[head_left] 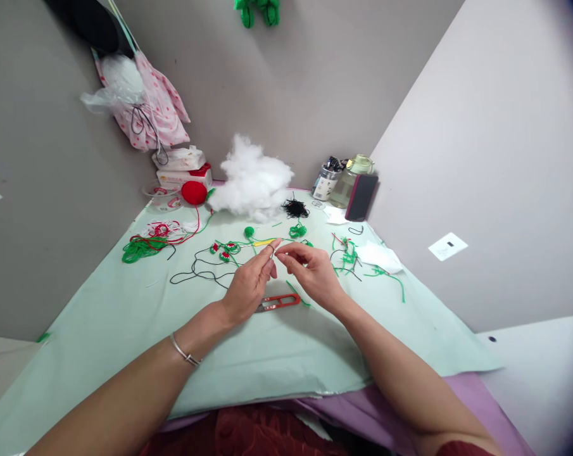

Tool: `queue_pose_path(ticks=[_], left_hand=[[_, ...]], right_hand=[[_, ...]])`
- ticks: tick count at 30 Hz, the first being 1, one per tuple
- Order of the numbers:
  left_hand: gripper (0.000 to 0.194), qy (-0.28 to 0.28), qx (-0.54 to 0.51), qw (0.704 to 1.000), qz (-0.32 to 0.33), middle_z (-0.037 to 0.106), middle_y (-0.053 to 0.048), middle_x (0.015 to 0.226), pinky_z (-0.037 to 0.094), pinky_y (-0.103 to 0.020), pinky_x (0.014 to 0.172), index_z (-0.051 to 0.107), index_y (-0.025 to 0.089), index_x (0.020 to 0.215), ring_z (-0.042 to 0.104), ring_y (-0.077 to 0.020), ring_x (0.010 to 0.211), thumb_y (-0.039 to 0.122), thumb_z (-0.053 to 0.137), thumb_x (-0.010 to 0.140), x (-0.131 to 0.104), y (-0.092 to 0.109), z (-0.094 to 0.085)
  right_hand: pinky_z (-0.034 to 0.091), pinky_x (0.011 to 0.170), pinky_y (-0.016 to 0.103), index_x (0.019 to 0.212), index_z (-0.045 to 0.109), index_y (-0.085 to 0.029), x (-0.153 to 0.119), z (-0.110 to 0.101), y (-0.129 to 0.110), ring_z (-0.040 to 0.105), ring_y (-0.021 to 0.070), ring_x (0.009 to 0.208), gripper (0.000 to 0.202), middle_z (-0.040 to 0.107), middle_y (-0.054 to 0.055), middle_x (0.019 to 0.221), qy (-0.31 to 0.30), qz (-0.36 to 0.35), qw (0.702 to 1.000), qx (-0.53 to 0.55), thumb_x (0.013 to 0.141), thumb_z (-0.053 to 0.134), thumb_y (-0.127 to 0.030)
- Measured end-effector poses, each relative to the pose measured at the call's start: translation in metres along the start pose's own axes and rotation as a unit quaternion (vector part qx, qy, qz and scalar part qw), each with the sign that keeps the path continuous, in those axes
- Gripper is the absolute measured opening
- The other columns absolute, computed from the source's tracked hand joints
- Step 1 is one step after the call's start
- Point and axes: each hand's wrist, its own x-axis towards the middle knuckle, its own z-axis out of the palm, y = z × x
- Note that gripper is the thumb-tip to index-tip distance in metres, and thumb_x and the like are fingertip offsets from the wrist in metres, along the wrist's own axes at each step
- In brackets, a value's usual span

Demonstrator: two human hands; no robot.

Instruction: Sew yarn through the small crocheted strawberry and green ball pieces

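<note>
My left hand (249, 284) is closed in a pinch above the table, with a strand of black yarn (205, 273) trailing from beside it in loops to the left. A dark loop of this yarn shows at its fingertips. Close by on the right, my right hand (314, 273) pinches at the same spot, thumb and forefinger together, seemingly on the yarn's end; the fine detail is too small to make out. Just behind the fingers lies a yellow-handled crochet hook (261, 244). Orange thread snips (286, 300) rest below my hands, their blades partly hidden by my left hand.
White stuffing (252, 180) is heaped at the back. Red yarn (194, 192), green yarn (144, 249) and small red-green crocheted pieces (225, 256) lie left. Black yarn (295, 207), green scraps (349, 252), a bottle (346, 183) and a phone (362, 197) are on the right.
</note>
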Motion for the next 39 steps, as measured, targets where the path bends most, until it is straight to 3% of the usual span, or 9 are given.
queue_pose_path(ticks=[15, 20, 28, 34, 39], left_hand=[[0.049, -0.007, 0.064, 0.998, 0.021, 0.061, -0.002, 0.081, 0.046, -0.03, 0.086, 0.049, 0.017, 0.149, 0.057, -0.0176, 0.079, 0.031, 0.036, 0.104, 0.0, -0.002, 0.0], [0.049, -0.009, 0.082, 0.996, 0.044, 0.062, -0.003, 0.083, 0.047, -0.032, 0.087, 0.047, 0.021, 0.151, 0.058, -0.0181, 0.08, 0.03, 0.035, 0.105, 0.0, -0.008, 0.001], [0.044, 0.012, 0.08, 0.996, 0.038, 0.057, -0.012, 0.126, 0.052, -0.03, 0.077, 0.055, 0.023, 0.144, 0.056, -0.0144, 0.074, 0.03, 0.038, 0.104, 0.001, 0.002, 0.001], [0.042, 0.001, 0.09, 0.996, 0.026, 0.054, -0.012, 0.138, 0.053, -0.029, 0.07, 0.056, 0.025, 0.142, 0.059, -0.0132, 0.073, 0.028, 0.039, 0.104, 0.0, 0.001, 0.001], [0.041, -0.005, 0.141, 0.989, 0.041, 0.054, -0.013, 0.141, 0.055, -0.03, 0.072, 0.055, 0.022, 0.14, 0.063, -0.0146, 0.079, 0.026, 0.035, 0.104, 0.001, -0.001, 0.0]], right_hand=[[0.032, 0.055, 0.026, 0.089, 0.069, -0.019, 0.001, -0.002, 0.002, 0.04, 0.0111, 0.056, 0.018, 0.05, -0.004, 0.059, -0.019, -0.003, 0.999, -0.034, 0.091, 0.057, -0.032], [0.031, 0.056, 0.026, 0.089, 0.069, -0.019, 0.001, -0.002, -0.002, 0.037, 0.0107, 0.054, 0.018, 0.053, -0.004, 0.058, -0.029, -0.029, 0.997, -0.061, 0.092, 0.054, -0.028], [0.03, 0.057, 0.025, 0.09, 0.07, -0.018, 0.004, -0.004, 0.009, 0.034, 0.0106, 0.055, 0.019, 0.049, -0.004, 0.06, -0.029, -0.05, 0.994, -0.09, 0.093, 0.055, -0.028], [0.029, 0.056, 0.025, 0.089, 0.07, -0.018, 0.005, -0.003, 0.011, 0.033, 0.0102, 0.055, 0.018, 0.044, -0.005, 0.058, -0.026, -0.036, 0.996, -0.082, 0.092, 0.056, -0.028], [0.029, 0.056, 0.025, 0.087, 0.069, -0.017, 0.006, -0.002, 0.013, 0.034, 0.0103, 0.056, 0.017, 0.044, -0.005, 0.058, -0.021, -0.028, 0.997, -0.071, 0.091, 0.057, -0.029]])
